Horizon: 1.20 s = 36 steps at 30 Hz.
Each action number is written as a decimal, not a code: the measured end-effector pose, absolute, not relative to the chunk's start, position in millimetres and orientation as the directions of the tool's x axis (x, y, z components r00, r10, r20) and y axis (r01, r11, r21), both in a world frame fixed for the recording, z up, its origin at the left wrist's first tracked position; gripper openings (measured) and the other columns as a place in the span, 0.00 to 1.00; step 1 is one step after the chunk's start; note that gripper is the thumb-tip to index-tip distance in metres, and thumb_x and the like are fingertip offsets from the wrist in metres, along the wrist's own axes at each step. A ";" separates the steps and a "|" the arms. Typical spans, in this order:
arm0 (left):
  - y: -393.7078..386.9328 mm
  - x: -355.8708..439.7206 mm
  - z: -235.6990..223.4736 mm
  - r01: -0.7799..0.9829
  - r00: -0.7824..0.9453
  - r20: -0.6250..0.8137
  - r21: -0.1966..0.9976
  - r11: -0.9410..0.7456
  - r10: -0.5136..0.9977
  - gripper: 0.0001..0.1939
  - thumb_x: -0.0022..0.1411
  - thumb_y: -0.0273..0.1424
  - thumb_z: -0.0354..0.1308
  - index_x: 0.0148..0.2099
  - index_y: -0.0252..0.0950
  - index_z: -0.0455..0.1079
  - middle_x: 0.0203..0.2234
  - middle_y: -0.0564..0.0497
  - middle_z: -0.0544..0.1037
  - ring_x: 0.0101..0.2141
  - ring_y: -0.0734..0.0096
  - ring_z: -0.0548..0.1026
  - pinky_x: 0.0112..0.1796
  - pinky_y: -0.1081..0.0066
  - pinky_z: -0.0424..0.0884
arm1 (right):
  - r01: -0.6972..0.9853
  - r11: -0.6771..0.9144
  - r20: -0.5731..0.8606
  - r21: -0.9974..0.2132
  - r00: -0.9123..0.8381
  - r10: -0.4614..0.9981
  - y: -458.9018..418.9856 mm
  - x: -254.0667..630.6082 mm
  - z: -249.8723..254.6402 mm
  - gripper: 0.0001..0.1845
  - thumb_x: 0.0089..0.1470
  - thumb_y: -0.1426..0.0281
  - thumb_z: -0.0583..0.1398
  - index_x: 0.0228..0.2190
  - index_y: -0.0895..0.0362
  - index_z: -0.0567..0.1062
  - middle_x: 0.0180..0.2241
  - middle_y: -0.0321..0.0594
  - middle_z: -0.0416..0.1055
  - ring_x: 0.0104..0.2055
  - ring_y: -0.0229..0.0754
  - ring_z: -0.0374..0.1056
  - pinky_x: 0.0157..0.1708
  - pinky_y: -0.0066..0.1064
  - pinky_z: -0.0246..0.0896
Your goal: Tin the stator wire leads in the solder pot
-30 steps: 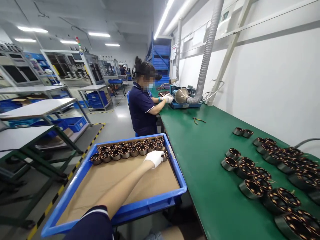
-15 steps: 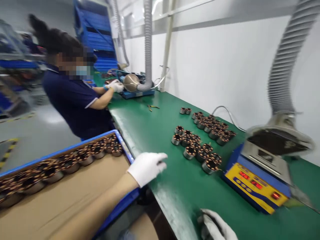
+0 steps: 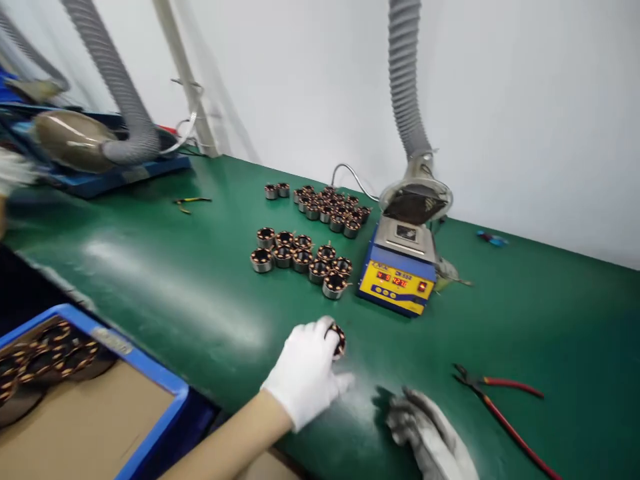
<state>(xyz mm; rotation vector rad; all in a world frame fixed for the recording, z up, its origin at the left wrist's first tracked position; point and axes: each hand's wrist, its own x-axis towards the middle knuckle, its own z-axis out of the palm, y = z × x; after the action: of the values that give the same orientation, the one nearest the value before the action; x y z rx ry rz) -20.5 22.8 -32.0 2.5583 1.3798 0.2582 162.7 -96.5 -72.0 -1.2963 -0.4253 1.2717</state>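
Note:
My left hand (image 3: 306, 370), in a white glove, grips a small motor stator (image 3: 338, 341) with dark windings and copper-coloured ends. The hand covers part of that stator, which is just above the green bench (image 3: 225, 320). My right hand (image 3: 425, 427), in a grey-stained glove, is low over the bench near its front edge. Its fingers are curled, and whatever they may hold is hidden. Beyond my left hand stands a group of similar stators (image 3: 301, 260), with another group (image 3: 333, 210) farther back.
A blue and yellow solder pot (image 3: 395, 280) with lit digits stands under a ducted fume hood (image 3: 417, 193). Red-handled pliers (image 3: 483, 393) lie at right, small yellow-handled pliers (image 3: 193, 201) at left. A blue crate (image 3: 165, 380) holds stators. A co-worker's gloved hand (image 3: 15, 172) shows far left.
The view has swung right, bringing the red-handled pliers into sight. My left hand has moved from beside the crate to over the bench and now holds a stator. My right hand remains low.

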 end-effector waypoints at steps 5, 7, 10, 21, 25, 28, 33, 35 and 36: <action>-15.5 3.2 -51.1 0.439 0.803 0.165 0.485 -0.756 0.572 0.18 0.52 0.26 0.67 0.45 0.33 0.68 0.55 0.38 0.65 0.55 0.46 0.62 0.53 0.52 0.63 | -0.296 -0.162 -0.271 -0.942 0.378 0.886 -84.4 155.9 -64.9 0.23 0.39 0.68 0.69 0.41 0.52 0.75 0.36 0.41 0.77 0.35 0.43 0.73 0.34 0.33 0.69; -17.6 10.6 -50.1 0.351 0.811 0.163 0.634 -0.689 0.562 0.17 0.48 0.23 0.69 0.41 0.34 0.70 0.47 0.43 0.72 0.47 0.54 0.70 0.45 0.60 0.68 | -0.174 -0.234 -0.280 -0.957 0.327 0.903 -86.9 158.3 -57.6 0.16 0.40 0.73 0.67 0.36 0.53 0.77 0.35 0.40 0.77 0.36 0.44 0.72 0.37 0.33 0.68; -22.5 18.0 -40.5 0.249 0.778 0.111 0.850 -0.465 0.619 0.14 0.41 0.20 0.71 0.29 0.36 0.70 0.31 0.54 0.72 0.33 0.66 0.71 0.34 0.70 0.66 | -0.050 -0.203 -0.207 -0.978 0.343 0.916 -95.0 165.5 -42.8 0.06 0.40 0.76 0.64 0.24 0.54 0.77 0.27 0.38 0.75 0.31 0.42 0.71 0.32 0.31 0.67; -36.3 29.1 -39.9 -0.034 0.737 -0.277 0.896 0.443 0.617 0.14 0.35 0.34 0.69 0.20 0.36 0.67 0.22 0.55 0.68 0.27 0.69 0.66 0.32 0.70 0.64 | 0.339 0.193 0.265 -0.921 0.181 0.947 -100.1 172.1 -3.0 0.07 0.51 0.72 0.62 0.25 0.51 0.79 0.22 0.37 0.73 0.23 0.39 0.67 0.24 0.29 0.60; -37.7 18.8 -31.1 0.049 0.931 -0.278 0.738 0.673 0.236 0.26 0.35 0.49 0.70 0.27 0.31 0.72 0.19 0.54 0.68 0.23 0.72 0.65 0.28 0.73 0.63 | 0.033 0.289 0.272 -0.957 0.452 0.849 -100.4 180.9 7.8 0.06 0.50 0.66 0.65 0.22 0.48 0.77 0.20 0.32 0.68 0.22 0.35 0.63 0.24 0.29 0.59; -35.8 13.6 -16.1 0.042 0.930 -0.256 0.789 0.612 0.265 0.24 0.41 0.44 0.69 0.35 0.30 0.74 0.26 0.52 0.73 0.29 0.67 0.70 0.34 0.71 0.67 | -0.331 0.389 0.076 -0.860 0.670 0.739 -98.7 192.4 9.8 0.11 0.44 0.61 0.69 0.20 0.49 0.73 0.17 0.27 0.61 0.18 0.30 0.56 0.20 0.25 0.55; -13.8 23.0 -17.5 -0.029 0.828 -0.177 0.934 0.357 0.531 0.14 0.44 0.37 0.62 0.33 0.36 0.72 0.43 0.45 0.75 0.46 0.54 0.71 0.50 0.58 0.64 | -0.487 -0.029 -0.239 -0.873 0.375 0.896 -102.5 174.0 -24.9 0.17 0.36 0.61 0.72 0.31 0.52 0.79 0.28 0.39 0.75 0.29 0.40 0.69 0.30 0.30 0.64; -7.1 27.4 -26.9 0.071 0.827 -0.113 0.993 0.098 0.551 0.10 0.42 0.35 0.65 0.29 0.37 0.71 0.54 0.45 0.69 0.57 0.49 0.60 0.57 0.54 0.54 | -0.591 -0.164 -0.329 -0.790 0.183 0.926 -105.0 158.2 -41.3 0.24 0.35 0.59 0.72 0.36 0.53 0.79 0.34 0.43 0.77 0.36 0.45 0.72 0.39 0.35 0.65; -6.5 28.4 -31.5 0.137 0.822 -0.080 0.989 -0.059 0.564 0.12 0.39 0.34 0.68 0.27 0.37 0.70 0.56 0.43 0.67 0.59 0.46 0.55 0.58 0.53 0.51 | -0.648 -0.207 -0.355 -0.733 0.105 0.929 -105.7 151.7 -47.6 0.25 0.35 0.57 0.72 0.37 0.53 0.79 0.35 0.43 0.77 0.38 0.46 0.72 0.42 0.37 0.65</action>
<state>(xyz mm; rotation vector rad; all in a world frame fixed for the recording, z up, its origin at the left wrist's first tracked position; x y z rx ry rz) 28.4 -6.5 -31.5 1.6159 0.5646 0.3808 151.7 -105.7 -47.6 -0.9886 -0.3795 1.4983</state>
